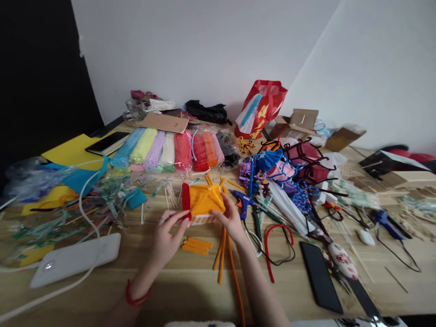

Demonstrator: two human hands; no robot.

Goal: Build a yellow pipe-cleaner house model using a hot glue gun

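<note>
A small craft piece [206, 200] with an orange-yellow covering and an orange-and-white striped lower side sits in front of me. A red strip [185, 196] runs along its left edge. My left hand [170, 231] pinches the lower end of this strip between thumb and fingertips. From the right, my right hand [230, 220] grips the craft piece, thumb on its front and fingers around its side. Short orange pipe cleaner pieces [196, 245] lie just below, and long orange pipe cleaners [222, 259] lie by my right wrist.
A blue glue gun [243, 203] lies right of the craft piece, near a bent red pipe cleaner [269, 247]. Bagged pipe cleaners [166, 150] line the back. A white power bank [76, 260] with a cable is at left, a black phone [320, 276] at right.
</note>
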